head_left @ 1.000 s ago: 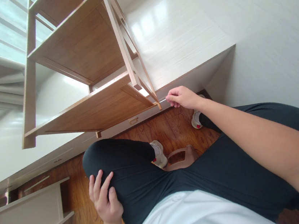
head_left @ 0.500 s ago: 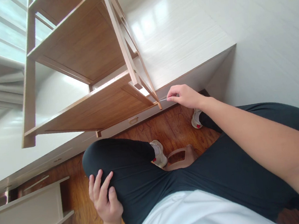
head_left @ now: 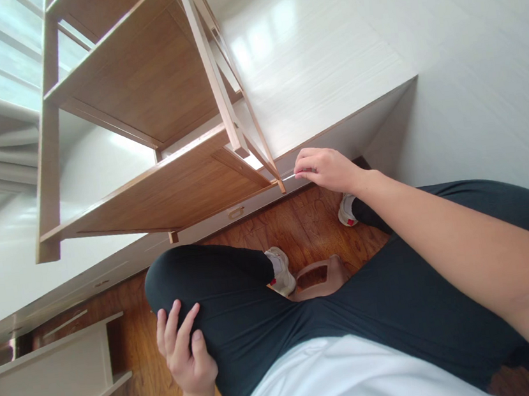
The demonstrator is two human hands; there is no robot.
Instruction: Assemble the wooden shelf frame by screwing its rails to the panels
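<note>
— What's the right hand (head_left: 326, 170) doing?
— Its fingertips are pinched on a thin metal tool (head_left: 289, 175), at the low corner of the wooden shelf (head_left: 168, 197). The tool's tip sits just beside the shelf's slanted leg.
— And where is the shelf?
— It stands on the white bench (head_left: 307, 71), close to the bench's front edge.
— The left hand (head_left: 184, 352)?
— It lies on the person's left knee, fingers spread loosely, grasping nothing.
— Anything else around?
— A white drawer (head_left: 41, 386) lies on the wooden floor at the left, and a brown stool (head_left: 320, 278) shows between the legs.
</note>
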